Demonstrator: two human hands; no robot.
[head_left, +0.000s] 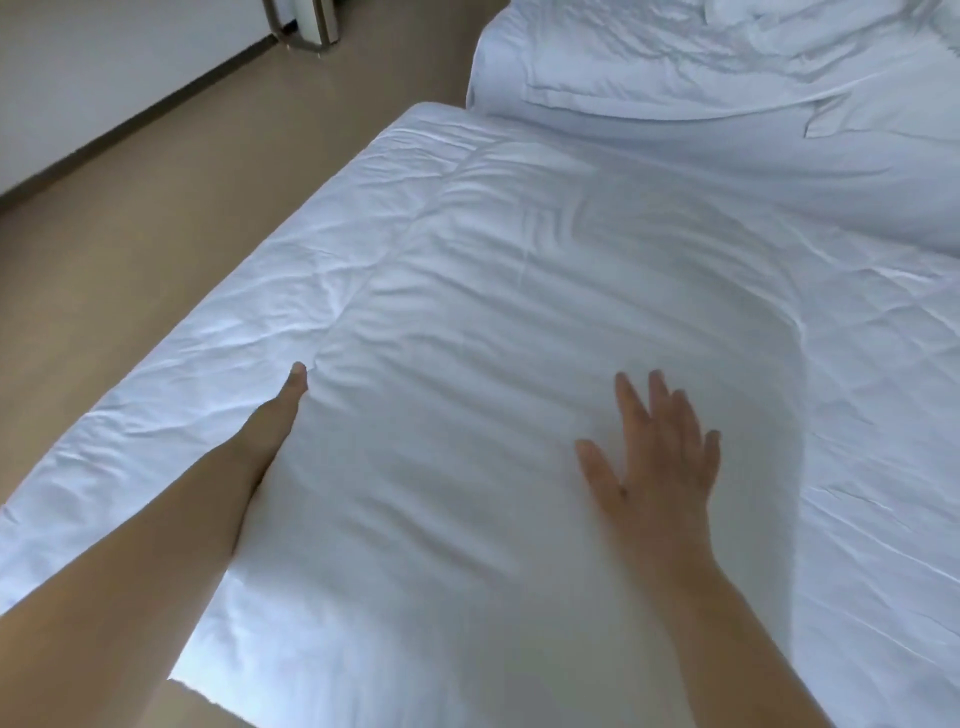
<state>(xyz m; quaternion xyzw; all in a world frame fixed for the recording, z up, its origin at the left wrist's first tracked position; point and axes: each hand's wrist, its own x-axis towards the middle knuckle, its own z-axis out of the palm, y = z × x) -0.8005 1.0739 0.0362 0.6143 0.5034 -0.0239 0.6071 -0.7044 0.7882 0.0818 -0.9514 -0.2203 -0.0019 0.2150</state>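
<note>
white duvet (519, 291) lies across the bed, middle mostly smoothed, creases left along its left border | right hand (654, 457) flat on it, fingers spread wide | left hand (283, 408) tucked at a fold, fingers hidden, grip unclear

floor side: floor (156, 234) lies open along the bed's left edge up to the wall (104, 78).
far left: metal frame foot (306, 23) at the wall, well apart from the hands.
centre: duvet (519, 260) low and flat, passable over the top between left hand (278, 421) and right hand (660, 457).
far right: rumpled bedding heap (727, 78) rises beyond the duvet and blocks a low reach.
</note>
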